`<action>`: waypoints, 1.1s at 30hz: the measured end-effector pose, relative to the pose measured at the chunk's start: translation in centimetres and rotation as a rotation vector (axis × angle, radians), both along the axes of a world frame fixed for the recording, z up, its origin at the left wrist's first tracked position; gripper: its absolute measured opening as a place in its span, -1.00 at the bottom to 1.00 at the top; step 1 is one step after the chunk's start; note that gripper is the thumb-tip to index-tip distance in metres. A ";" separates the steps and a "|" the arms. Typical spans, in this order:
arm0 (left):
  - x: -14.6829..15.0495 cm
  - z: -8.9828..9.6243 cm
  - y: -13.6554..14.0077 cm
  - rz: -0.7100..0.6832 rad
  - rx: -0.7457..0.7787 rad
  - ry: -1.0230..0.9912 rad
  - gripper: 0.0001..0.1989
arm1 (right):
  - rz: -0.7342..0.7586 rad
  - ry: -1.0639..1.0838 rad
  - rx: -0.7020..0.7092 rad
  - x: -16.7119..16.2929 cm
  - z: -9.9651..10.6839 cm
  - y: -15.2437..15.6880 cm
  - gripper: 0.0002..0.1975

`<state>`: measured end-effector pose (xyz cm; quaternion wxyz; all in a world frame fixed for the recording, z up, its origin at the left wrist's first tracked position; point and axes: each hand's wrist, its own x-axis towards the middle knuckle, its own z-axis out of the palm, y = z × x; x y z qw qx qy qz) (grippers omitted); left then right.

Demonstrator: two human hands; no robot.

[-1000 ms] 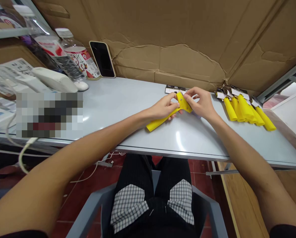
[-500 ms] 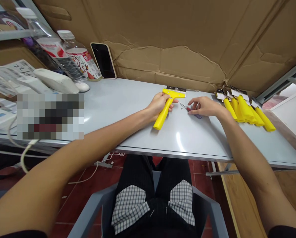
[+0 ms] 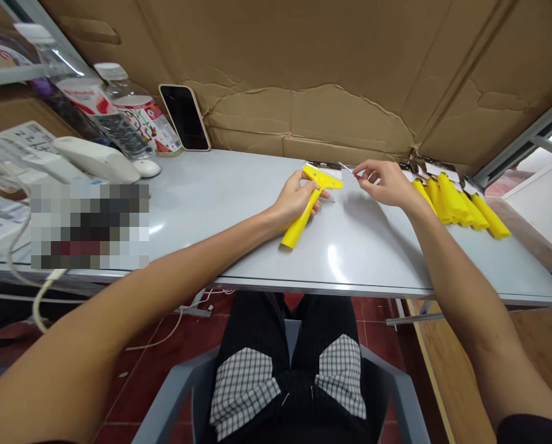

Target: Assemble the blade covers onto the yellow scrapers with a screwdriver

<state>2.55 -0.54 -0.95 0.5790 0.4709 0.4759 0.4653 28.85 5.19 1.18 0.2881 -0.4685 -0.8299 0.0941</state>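
Note:
My left hand (image 3: 298,198) is closed around the neck of a yellow scraper (image 3: 302,221), its wide head pointing away from me and its handle slanting towards the table edge. To the right, my right hand (image 3: 383,182) pinches a small screwdriver (image 3: 348,169); its metal tip points up and left beyond the scraper head, and most of its handle is hidden by the fingers. A tiny screw-like piece (image 3: 334,200) lies on the table between the two hands. Behind the scraper head is a flat package with a black top (image 3: 322,165).
Several yellow scrapers (image 3: 454,200) lie in a row at the right. A phone (image 3: 185,117) leans on the cardboard wall (image 3: 350,49). Bottles (image 3: 141,114), a white mouse (image 3: 147,168) and cables stand at the left. The grey table (image 3: 238,185) has its front edge near my lap.
My right hand has picked the screwdriver up off the table and raised it, tip now up beside the scraper head. My left hand still holds the scraper, its head slightly turned.

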 end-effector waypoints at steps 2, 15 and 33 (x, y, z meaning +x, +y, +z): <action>0.1 0.0 -0.2 0.000 0.018 0.017 -0.88 | 0.071 0.092 0.029 -0.4 0.3 -0.6 -0.64; -0.1 -0.6 -0.1 -0.003 0.115 0.085 -0.87 | 0.220 0.060 0.087 -2.5 0.0 -2.1 -0.67; 0.2 -1.6 -0.2 -0.079 0.107 0.301 -0.84 | 0.217 0.042 0.017 -1.8 0.6 -2.2 -0.70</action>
